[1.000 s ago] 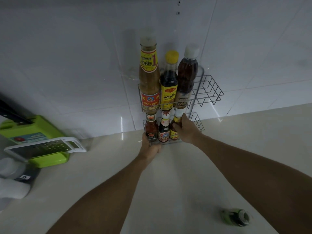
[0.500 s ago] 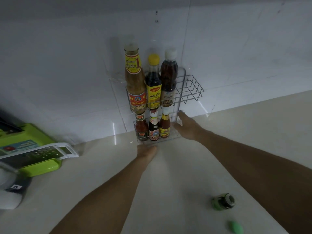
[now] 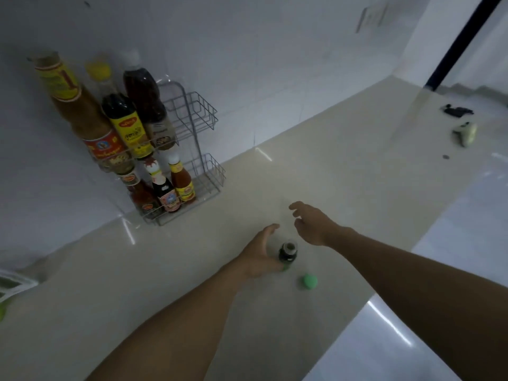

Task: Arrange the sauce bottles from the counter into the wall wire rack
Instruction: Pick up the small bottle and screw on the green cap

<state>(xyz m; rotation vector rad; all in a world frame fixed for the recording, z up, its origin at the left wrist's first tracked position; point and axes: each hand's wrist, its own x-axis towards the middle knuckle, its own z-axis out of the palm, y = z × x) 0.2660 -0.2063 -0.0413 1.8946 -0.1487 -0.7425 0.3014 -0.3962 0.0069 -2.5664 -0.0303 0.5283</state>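
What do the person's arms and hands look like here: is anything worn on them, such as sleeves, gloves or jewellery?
Both forearms are bare right to the picture's edge, with no sleeves visible. The left hand and right hand wear no gloves, and no watch, ring or bracelet shows, though the dim picture could hide something small.

Green cap (image 3: 310, 281); far right, perhaps a cloth (image 3: 465, 132).

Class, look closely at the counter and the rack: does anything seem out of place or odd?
Yes. The small dark bottle beside the left hand stands open on the counter, while a loose green cap lies apart from it. The bottles in the wire rack all appear capped.
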